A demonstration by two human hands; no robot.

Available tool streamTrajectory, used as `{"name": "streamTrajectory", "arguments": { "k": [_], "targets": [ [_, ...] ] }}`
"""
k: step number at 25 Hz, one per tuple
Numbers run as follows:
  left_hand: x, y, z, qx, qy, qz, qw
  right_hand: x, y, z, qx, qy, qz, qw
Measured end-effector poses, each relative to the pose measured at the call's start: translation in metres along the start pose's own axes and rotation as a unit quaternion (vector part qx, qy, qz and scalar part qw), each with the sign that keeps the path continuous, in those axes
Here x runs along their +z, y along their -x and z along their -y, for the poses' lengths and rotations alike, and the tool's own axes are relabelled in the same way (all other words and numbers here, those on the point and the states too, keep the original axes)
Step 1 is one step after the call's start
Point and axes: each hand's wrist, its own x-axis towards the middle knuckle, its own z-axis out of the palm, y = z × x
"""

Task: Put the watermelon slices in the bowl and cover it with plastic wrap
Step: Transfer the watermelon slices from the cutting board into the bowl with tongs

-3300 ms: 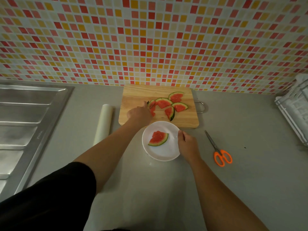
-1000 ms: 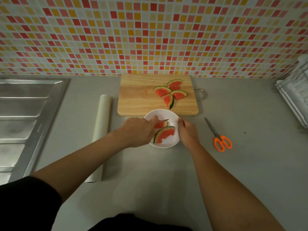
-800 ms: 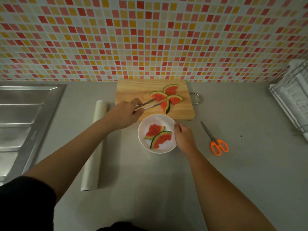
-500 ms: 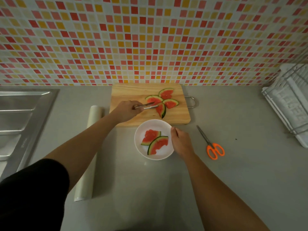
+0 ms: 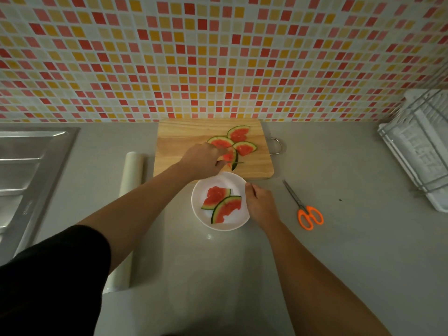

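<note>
A white bowl point(image 5: 232, 223) on the grey counter holds two watermelon slices point(image 5: 224, 206). My right hand point(image 5: 258, 202) grips the bowl's right rim. Behind it, a wooden cutting board point(image 5: 184, 141) carries several more slices point(image 5: 243, 141). My left hand point(image 5: 202, 161) is over the board, shut on metal tongs whose tips point(image 5: 238, 162) pinch the nearest slice point(image 5: 232, 157), which stands on edge. A roll of plastic wrap point(image 5: 131, 175) lies to the left of the board; my left arm hides its middle.
Orange-handled scissors point(image 5: 308, 213) lie right of the bowl. A steel sink drainboard point(image 5: 26, 170) fills the left side. A white dish rack point(image 5: 421, 144) stands at the right. A mosaic tile wall point(image 5: 218, 57) backs the counter.
My left hand put a second slice in the bowl with the tongs, went back to the board and closed the tongs on the nearest slice. My right hand stayed on the bowl's rim.
</note>
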Motion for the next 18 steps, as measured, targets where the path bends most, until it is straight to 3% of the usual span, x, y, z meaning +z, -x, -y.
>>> {"name": "streamTrajectory", "arguments": {
  "k": [4,11,18],
  "targets": [
    [-0.005,0.006,0.011,-0.008,-0.078,0.030,0.997,0.000,0.000,-0.001,0.001,0.002,0.003,1.000],
    [-0.007,0.043,0.038,-0.055,-0.059,0.013,0.997,0.000,0.001,-0.001,-0.002,0.013,0.000,1.000],
    [0.009,0.087,0.048,-0.193,-0.002,-0.060,0.979,-0.001,0.002,-0.001,0.004,0.017,-0.002,1.000]
  ]
}}
